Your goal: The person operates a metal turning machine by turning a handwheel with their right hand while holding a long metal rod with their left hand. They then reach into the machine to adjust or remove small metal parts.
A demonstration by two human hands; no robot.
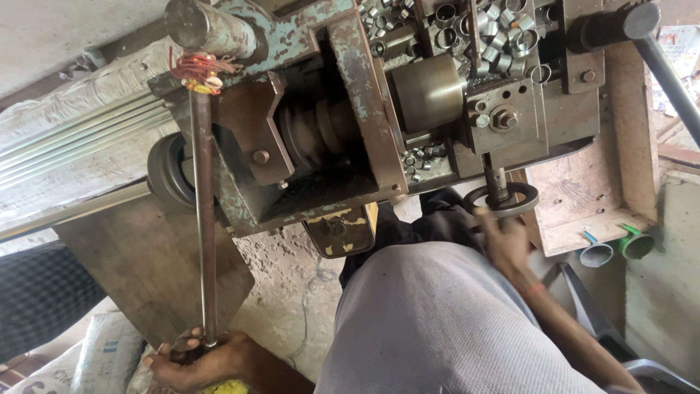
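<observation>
Long lever [205, 219] running down from the machine's [350, 109] top left corner, its lower end clenched in the left hand [200, 359] at the bottom edge. Red thread [198, 69] wound around the lever's upper end. Small handwheel [502, 201] under the machine's right side, on a short shaft, gripped at its near rim by the right hand [505, 244]. Above the handwheel, a smooth drum [429, 93]; behind it, a heap of short metal rings [496, 33], with a few more scattered below the drum. Grooved pulley [310, 135] in the machine's middle. Grey-clothed knee [437, 321] between the two hands. Dusty floor [284, 292] beneath. Two funnel-like cups [616, 249], blue and green, at right by a wooden box [594, 190].
</observation>
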